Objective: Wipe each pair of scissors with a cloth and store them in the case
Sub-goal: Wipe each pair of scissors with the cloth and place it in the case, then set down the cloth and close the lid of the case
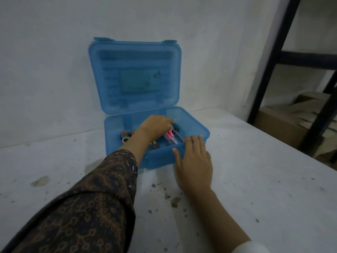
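Dim light; plain white wall (45,70); stained white table (264,179); dark metal shelving (269,61) right; cardboard boxes (279,123) beneath.

A translucent blue plastic case (161,158) sits open on the desk (255,179). Its lid (135,75) stands upright at the back, with two latch tabs on the top edge. Several pairs of scissors lie in the base. The pink-handled scissors (171,137) lie at the right, blades pointing toward the front wall and handle end gripped by the left hand (156,126). A dark-handled pair (177,132) lies just beside them. An orange-and-black-handled pair (125,133) lies at the left, touching a green-and-pink loop (125,140).
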